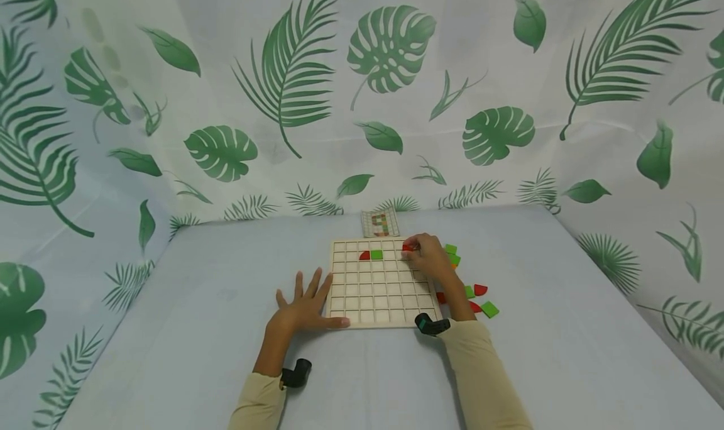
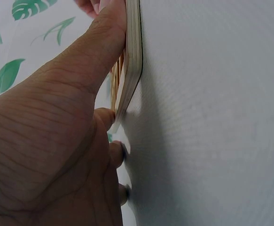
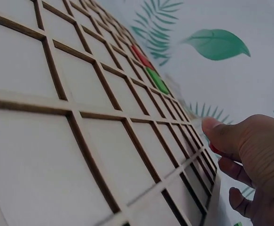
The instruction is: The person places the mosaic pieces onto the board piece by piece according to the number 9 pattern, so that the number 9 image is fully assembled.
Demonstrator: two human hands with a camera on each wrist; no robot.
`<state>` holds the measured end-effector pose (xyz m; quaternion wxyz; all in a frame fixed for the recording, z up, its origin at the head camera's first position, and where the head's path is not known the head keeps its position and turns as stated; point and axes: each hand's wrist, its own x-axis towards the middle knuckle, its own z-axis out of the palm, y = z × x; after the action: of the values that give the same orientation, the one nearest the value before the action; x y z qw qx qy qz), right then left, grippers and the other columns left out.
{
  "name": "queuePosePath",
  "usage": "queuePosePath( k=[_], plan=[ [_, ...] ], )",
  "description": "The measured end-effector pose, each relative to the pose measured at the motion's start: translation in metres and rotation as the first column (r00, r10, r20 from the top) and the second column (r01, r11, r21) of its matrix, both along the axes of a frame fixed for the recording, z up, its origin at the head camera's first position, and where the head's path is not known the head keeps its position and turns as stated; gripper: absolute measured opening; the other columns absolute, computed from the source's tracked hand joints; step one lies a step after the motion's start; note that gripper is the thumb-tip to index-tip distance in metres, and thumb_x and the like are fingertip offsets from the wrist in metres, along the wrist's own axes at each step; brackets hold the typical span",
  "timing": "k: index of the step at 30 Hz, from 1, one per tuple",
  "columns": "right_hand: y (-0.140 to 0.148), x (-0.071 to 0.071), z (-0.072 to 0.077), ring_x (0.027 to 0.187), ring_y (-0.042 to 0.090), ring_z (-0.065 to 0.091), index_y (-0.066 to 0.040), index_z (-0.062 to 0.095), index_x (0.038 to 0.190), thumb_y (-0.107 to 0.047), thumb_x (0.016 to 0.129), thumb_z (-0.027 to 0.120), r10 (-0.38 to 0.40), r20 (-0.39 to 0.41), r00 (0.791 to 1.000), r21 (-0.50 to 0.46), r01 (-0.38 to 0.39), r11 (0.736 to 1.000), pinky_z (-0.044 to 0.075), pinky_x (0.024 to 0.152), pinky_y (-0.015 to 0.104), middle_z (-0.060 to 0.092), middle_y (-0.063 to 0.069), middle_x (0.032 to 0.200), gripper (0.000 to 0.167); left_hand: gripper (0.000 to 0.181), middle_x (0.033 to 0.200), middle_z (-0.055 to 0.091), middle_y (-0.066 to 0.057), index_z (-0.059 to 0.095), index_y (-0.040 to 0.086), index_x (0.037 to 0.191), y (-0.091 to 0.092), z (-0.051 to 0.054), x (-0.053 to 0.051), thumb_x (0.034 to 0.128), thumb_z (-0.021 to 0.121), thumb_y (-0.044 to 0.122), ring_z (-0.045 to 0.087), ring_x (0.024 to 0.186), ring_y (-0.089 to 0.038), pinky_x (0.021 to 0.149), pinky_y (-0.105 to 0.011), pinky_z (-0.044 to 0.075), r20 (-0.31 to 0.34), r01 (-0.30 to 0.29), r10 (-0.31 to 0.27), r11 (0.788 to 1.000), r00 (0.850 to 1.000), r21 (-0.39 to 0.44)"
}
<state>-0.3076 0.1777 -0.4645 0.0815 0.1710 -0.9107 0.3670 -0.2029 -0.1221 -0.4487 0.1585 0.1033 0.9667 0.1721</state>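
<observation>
Five left fingers [image 1: 313, 284] spread wide at a square-gridded wooden board [image 1: 366, 289]; right fingers [image 1: 420, 240] pinch a red piece [image 1: 406, 248].

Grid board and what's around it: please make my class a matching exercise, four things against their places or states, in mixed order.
1. Left hand
2. Right hand
3. Patterned card
4. Green square in the board

A. Beyond the board's far edge
B. Pinching a red piece
C. Beside a rounded red piece
D. Spread out at the board's left side

Pairs: 1-D; 2-B; 3-A; 4-C
</observation>
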Motion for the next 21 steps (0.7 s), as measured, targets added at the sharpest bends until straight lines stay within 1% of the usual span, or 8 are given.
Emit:
queuePosePath(
  k=[2,5,8,10,13,17,21],
  plan=[
    [-0.003,-0.002,-0.003,0.101,0.036,0.063,0.005,0.067,0.111,-0.013,0.092,0.068,0.013,0.0,1.0,-0.012,-0.013,1.0,0.052,0.087,0.049,0.066,0.023,0.109,0.026,0.108,0.166,0.002,-0.01,0.013,0.019,0.159,0.0,-0.001,0.0,0.0784,0.066,0.069,-0.009,0.15,-0.045,0.105,-0.08,0.002,0.0,0.0,0.0,1.0,1.0,-0.001],
    [-0.007,-0.005,-0.008,0.099,0.034,0.065,0.003,0.068,0.11,-0.017,0.092,0.07,0.019,-0.014,1.0,-0.002,-0.019,1.0,0.053,0.086,0.047,0.067,0.021,0.108,0.027,0.108,0.166,0.001,-0.009,0.012,0.02,0.159,0.0,-0.002,-0.001,0.0783,0.066,0.069,-0.01,0.15,-0.044,0.105,-0.08,0.001,0.003,-0.001,0.001,1.0,1.0,0.006],
    [-0.011,-0.006,-0.01,0.094,0.032,0.064,0.0,0.07,0.108,-0.021,0.091,0.07,0.005,-0.038,0.999,0.039,-0.004,0.999,0.053,0.082,0.047,0.068,0.019,0.104,0.027,0.108,0.166,0.001,-0.009,0.012,0.02,0.159,0.0,-0.001,-0.001,0.0786,0.066,0.069,-0.01,0.149,-0.045,0.105,-0.08,0.001,-0.001,0.004,-0.004,1.0,1.0,0.012],
    [-0.014,-0.006,-0.011,0.092,0.029,0.063,-0.004,0.071,0.106,-0.024,0.091,0.071,-0.021,-0.044,0.999,0.065,0.024,0.998,0.052,0.08,0.047,0.068,0.016,0.102,0.025,0.108,0.166,0.0,-0.009,0.012,0.02,0.159,0.0,-0.001,-0.001,0.0789,0.065,0.069,-0.011,0.149,-0.045,0.105,-0.08,0.001,-0.001,0.007,-0.007,1.0,1.0,0.012],
    [-0.019,-0.005,-0.011,0.095,0.029,0.061,-0.008,0.072,0.106,-0.024,0.091,0.071,-0.049,-0.046,0.998,0.084,0.053,0.995,0.051,0.082,0.049,0.068,0.013,0.102,0.023,0.107,0.166,0.0,-0.009,0.012,0.02,0.159,0.0,0.0,-0.001,0.0793,0.065,0.069,-0.011,0.149,-0.045,0.105,-0.08,0.001,-0.001,0.008,-0.008,1.0,1.0,0.004],
    [-0.026,-0.004,-0.01,0.103,0.031,0.057,-0.012,0.071,0.108,-0.027,0.091,0.07,-0.081,-0.032,0.996,0.105,0.084,0.991,0.045,0.086,0.056,0.067,0.011,0.106,0.023,0.107,0.166,0.0,-0.009,0.012,0.02,0.159,0.0,0.001,-0.002,0.0793,0.065,0.069,-0.01,0.149,-0.045,0.105,-0.08,0.001,0.004,0.003,-0.003,1.0,1.0,0.0],
    [-0.031,-0.001,-0.009,0.105,0.032,0.055,-0.014,0.071,0.108,-0.031,0.092,0.07,-0.109,-0.013,0.994,0.137,0.11,0.984,0.041,0.086,0.06,0.066,0.009,0.107,0.023,0.108,0.166,0.0,-0.009,0.012,0.02,0.159,0.0,0.0,-0.001,0.0789,0.065,0.069,-0.01,0.149,-0.045,0.105,-0.08,0.002,0.012,0.001,-0.001,1.0,1.0,0.0]
  ],
)
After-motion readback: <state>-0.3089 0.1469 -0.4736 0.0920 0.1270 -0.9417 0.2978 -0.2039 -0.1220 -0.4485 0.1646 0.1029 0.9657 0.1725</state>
